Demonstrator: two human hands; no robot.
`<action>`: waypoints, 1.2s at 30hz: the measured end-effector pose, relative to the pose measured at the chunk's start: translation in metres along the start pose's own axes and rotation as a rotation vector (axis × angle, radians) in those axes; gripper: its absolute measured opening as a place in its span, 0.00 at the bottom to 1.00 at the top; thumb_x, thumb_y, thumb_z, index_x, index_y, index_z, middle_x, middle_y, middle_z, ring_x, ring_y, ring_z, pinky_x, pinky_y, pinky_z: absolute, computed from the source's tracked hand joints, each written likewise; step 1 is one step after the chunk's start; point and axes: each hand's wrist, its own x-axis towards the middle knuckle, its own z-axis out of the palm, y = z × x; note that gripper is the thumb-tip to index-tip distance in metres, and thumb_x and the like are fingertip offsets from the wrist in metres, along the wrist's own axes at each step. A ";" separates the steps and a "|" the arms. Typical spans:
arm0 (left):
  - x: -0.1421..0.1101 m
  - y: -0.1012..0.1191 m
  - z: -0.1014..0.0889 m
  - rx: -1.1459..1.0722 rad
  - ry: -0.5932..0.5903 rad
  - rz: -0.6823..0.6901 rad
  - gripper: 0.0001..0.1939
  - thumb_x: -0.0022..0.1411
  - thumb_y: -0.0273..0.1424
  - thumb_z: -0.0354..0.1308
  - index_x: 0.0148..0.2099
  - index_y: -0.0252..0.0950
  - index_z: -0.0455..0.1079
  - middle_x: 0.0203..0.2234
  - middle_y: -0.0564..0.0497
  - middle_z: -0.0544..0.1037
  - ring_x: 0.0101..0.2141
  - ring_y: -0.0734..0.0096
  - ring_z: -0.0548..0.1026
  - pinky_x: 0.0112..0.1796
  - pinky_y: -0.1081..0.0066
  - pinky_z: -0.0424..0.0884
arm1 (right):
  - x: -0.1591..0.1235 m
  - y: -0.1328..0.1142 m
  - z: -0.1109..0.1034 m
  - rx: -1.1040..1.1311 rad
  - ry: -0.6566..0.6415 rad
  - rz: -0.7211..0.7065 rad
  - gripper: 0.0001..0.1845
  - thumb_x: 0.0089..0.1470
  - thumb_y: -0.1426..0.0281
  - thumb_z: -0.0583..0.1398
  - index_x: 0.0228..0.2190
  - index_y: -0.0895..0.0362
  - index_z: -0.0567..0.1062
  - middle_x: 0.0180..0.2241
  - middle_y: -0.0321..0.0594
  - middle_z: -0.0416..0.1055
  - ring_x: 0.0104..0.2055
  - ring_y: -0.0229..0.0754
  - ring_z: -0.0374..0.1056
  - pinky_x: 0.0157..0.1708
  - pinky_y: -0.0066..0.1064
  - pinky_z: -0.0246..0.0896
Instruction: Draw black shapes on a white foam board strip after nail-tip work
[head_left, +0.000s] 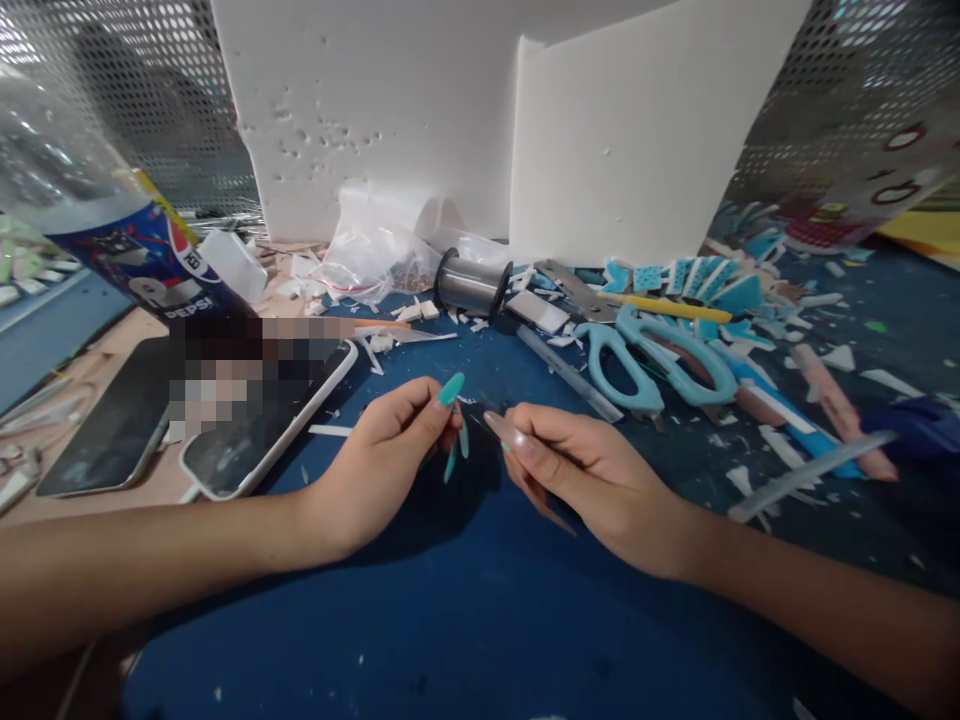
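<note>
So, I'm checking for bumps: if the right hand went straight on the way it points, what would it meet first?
Probably the left hand, across a narrow gap from the right hand; depth is unclear in this single view, so it might just miss.

Shows as a tan table (pixel 163 482) at the left, with a blue mat (pixel 480 630) across the middle. Bears a black phone (pixel 101 430) and a white phone (pixel 247 450) at the left, near a bottle (pixel 146 250). Holds a spool (pixel 472 284) along the mat's far side, with a bag (pixel 379 245) behind and to its left. Carries scissors (pixel 686 375) to the spool's right, with a clear stick (pixel 568 373) between. Is littered with white scraps (pixel 838 358) and blue scraps (pixel 709 280).
</note>
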 end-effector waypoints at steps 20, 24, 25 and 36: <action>-0.003 0.002 0.001 -0.006 -0.070 0.038 0.16 0.67 0.32 0.47 0.25 0.35 0.60 0.19 0.59 0.62 0.21 0.80 0.58 0.24 0.76 0.57 | 0.002 -0.002 0.002 -0.078 -0.016 0.029 0.22 0.64 0.59 0.50 0.21 0.56 0.61 0.17 0.30 0.59 0.16 0.30 0.55 0.15 0.24 0.50; -0.003 0.001 0.001 -0.011 -0.074 0.041 0.16 0.67 0.32 0.48 0.26 0.35 0.60 0.19 0.59 0.62 0.21 0.80 0.58 0.24 0.76 0.56 | 0.003 -0.001 0.002 -0.079 -0.009 0.021 0.21 0.64 0.60 0.50 0.21 0.56 0.61 0.17 0.30 0.58 0.16 0.29 0.55 0.15 0.23 0.49; -0.002 0.001 0.002 -0.015 -0.072 0.042 0.16 0.67 0.33 0.48 0.26 0.35 0.60 0.19 0.59 0.62 0.21 0.80 0.58 0.23 0.76 0.55 | 0.003 -0.001 0.002 -0.076 -0.006 0.022 0.21 0.64 0.59 0.50 0.21 0.56 0.61 0.17 0.30 0.58 0.16 0.29 0.55 0.15 0.23 0.49; -0.002 0.001 0.001 0.025 -0.048 0.040 0.16 0.67 0.31 0.47 0.26 0.35 0.60 0.19 0.59 0.62 0.21 0.80 0.59 0.24 0.76 0.56 | 0.002 0.000 0.002 -0.052 -0.013 0.030 0.22 0.64 0.59 0.51 0.21 0.56 0.62 0.17 0.30 0.59 0.17 0.29 0.55 0.15 0.23 0.49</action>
